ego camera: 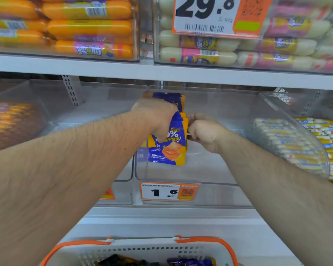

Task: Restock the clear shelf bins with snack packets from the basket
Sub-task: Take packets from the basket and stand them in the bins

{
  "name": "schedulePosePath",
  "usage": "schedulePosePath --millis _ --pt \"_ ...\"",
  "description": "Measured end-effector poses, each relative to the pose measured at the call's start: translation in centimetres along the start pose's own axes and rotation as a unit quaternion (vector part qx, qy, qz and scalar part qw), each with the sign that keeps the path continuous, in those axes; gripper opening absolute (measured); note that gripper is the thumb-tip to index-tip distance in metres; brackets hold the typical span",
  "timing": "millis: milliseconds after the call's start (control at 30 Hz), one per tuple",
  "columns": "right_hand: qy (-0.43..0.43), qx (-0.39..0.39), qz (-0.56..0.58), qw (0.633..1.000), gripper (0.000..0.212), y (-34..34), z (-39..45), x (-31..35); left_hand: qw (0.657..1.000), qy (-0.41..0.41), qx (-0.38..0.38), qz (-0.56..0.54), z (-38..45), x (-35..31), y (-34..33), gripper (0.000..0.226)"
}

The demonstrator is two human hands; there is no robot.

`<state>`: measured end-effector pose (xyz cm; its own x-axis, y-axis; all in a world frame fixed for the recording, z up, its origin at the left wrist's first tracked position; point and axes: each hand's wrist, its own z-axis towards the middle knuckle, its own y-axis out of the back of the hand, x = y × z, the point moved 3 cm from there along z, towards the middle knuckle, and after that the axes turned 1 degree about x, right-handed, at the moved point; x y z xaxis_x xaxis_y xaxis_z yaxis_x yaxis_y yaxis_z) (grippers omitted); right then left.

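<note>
Nearest me I see the white basket [206, 252] with orange handles, a few dark and blue packets in it. Above it, inside the clear bin [210, 169], my left hand [158, 120] grips an upright stack of snack packets [169, 146], blue and yellow, printed with golden slices. My right hand [204, 131] is curled against the stack's right edge, pinching it.

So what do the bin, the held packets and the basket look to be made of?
Bin: clear rigid plastic, since the shelf shows through. Packets: glossy printed film, probably plastic, with sheen. Basket: white perforated plastic, orange handles.
</note>
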<state>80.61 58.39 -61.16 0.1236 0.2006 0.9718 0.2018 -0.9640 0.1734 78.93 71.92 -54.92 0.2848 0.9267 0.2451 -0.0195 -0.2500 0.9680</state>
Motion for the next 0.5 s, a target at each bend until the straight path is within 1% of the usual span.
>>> schedulePosePath --millis 100,167,300,400,500 --pt "0.006 -0.037 -0.085 0.996 0.032 1.0 0.1 -0.2 1.0 -0.001 0.006 -0.004 0.2 0.0 -0.3 0.069" --pt "0.041 -0.058 -0.129 0.989 0.032 1.1 0.0 0.0 1.0 -0.001 0.006 -0.008 0.3 0.1 -0.4 0.068" --pt "0.092 -0.06 -0.165 0.98 0.032 1.0 0.0 0.4 1.0 -0.003 0.007 -0.001 0.4 0.3 -0.5 0.072" --pt "0.128 -0.083 -0.207 0.966 0.029 1.0 0.1 0.6 1.0 -0.006 0.006 -0.002 0.4 0.2 -0.5 0.078" --pt "0.171 -0.107 -0.209 0.957 0.036 0.9 0.0 1.0 1.0 -0.009 0.004 -0.005 0.3 0.3 -0.4 0.08"
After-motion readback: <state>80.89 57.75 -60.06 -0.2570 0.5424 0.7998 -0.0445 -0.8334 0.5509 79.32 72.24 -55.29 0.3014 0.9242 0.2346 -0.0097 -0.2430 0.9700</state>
